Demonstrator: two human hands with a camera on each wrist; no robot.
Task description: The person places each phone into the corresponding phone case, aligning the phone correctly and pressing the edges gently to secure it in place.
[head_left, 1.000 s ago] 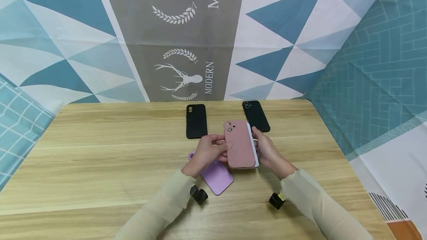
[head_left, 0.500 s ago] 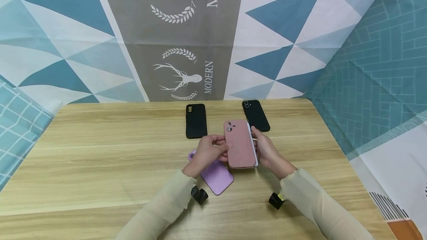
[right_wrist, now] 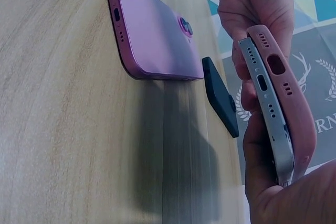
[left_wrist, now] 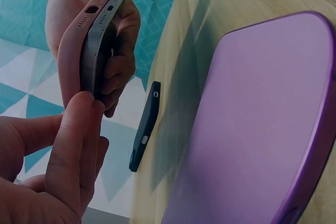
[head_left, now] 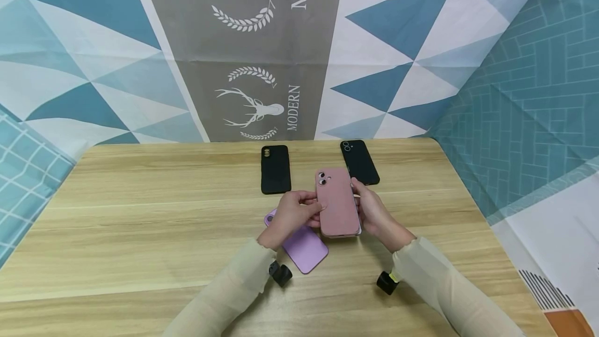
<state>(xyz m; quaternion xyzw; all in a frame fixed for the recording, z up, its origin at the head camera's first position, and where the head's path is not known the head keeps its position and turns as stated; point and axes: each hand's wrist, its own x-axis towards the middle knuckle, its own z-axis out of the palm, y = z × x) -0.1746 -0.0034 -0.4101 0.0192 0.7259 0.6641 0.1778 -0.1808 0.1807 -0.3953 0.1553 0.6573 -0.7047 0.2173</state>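
Over the middle of the table, both hands hold a pink phone case (head_left: 336,202) with its camera end away from me. A silver-edged phone (right_wrist: 273,116) lies beneath the case, partly out of it along the right side. My left hand (head_left: 291,215) pinches the case's left edge, thumb on its back. My right hand (head_left: 372,213) grips the phone's right edge, with some fingers hidden underneath. In both wrist views the port ends of phone and case sit against each other, slightly offset. A purple phone or phone case (head_left: 306,248) lies on the table, partly under my left hand.
A black phone case (head_left: 276,170) lies behind my left hand. Another black phone or case (head_left: 360,163) lies tilted behind my right hand. Beyond the wooden table (head_left: 140,233) hangs a patterned cloth (head_left: 252,51). Each sleeve carries a small black camera.
The pink case has shifted slightly right over the phone, so the pale strip along its right side has narrowed. Both hands keep their hold; the other things on the table have stayed put.
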